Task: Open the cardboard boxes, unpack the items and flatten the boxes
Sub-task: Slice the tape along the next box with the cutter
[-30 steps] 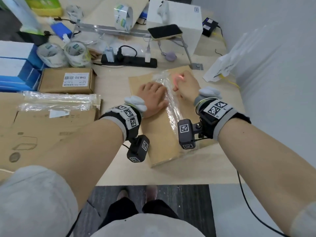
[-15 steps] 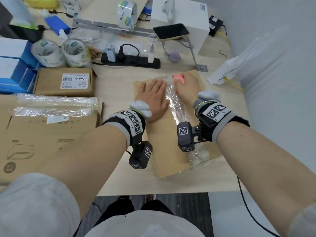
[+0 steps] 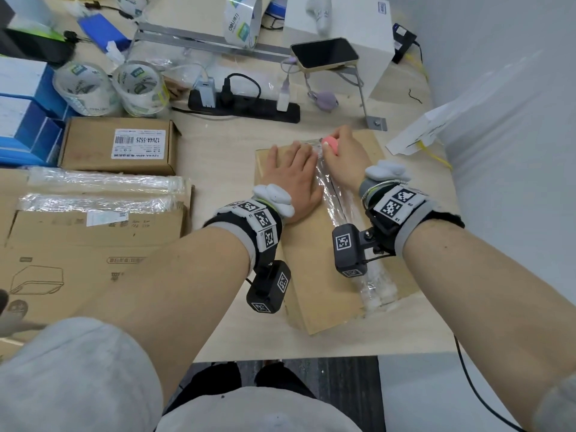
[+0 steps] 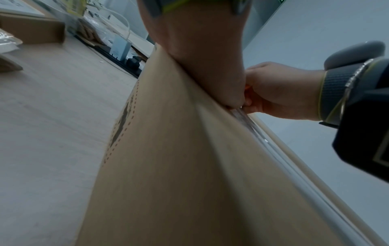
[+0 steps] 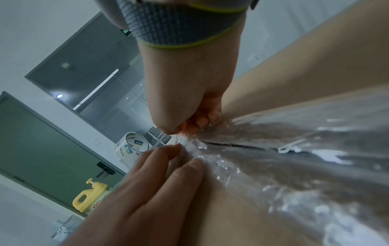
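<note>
Left hand (image 3: pixel 293 179): flat, fingers straight, pressing the box (image 3: pixel 314 275) top.
Right hand (image 3: pixel 346 157): fingers curled round a pink cutter (image 3: pixel 330 145), at the tape (image 3: pixel 349 219) seam's far end.
Box: under both hands, on the desk (image 3: pixel 218 169).

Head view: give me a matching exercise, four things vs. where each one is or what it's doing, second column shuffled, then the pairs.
Things:
1. left hand
2. right hand
3. phone
4. labelled cardboard box

States or places:
A. raised on a metal stand at the far side of the table
B. grips a small pink tool at the far end of the taped seam
C. lies closed on the table, left of the box being opened
D. pressed flat, fingers straight, on top of the taped box

Pairs: 1-D, 2-B, 3-A, 4-C
</note>
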Tool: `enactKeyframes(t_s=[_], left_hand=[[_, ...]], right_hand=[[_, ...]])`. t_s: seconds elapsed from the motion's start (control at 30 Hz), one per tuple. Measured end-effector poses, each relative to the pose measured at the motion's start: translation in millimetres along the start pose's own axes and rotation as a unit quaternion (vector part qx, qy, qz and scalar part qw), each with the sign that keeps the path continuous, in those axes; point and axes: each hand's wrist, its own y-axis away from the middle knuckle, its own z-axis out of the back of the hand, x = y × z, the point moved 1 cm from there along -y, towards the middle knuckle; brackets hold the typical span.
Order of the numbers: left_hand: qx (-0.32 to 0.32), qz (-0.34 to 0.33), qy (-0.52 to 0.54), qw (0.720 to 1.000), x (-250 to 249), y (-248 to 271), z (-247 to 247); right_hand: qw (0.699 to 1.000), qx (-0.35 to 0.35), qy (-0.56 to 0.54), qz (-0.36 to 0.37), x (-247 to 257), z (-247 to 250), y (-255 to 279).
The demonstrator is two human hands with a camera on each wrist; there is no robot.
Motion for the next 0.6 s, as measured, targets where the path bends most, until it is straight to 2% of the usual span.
enactKeyframes(t_s=[0.27,0.6], left_hand=[[0.008,0.000,-0.004,1.000,-1,-1,0],[-0.001,0.006,-0.013,1.000,-2,-3,-2]], right_hand=[[0.997,0.044,0.061,0.033,6,3,-9],[0.993,0.060,0.102,0.027,7,-2,-12]])
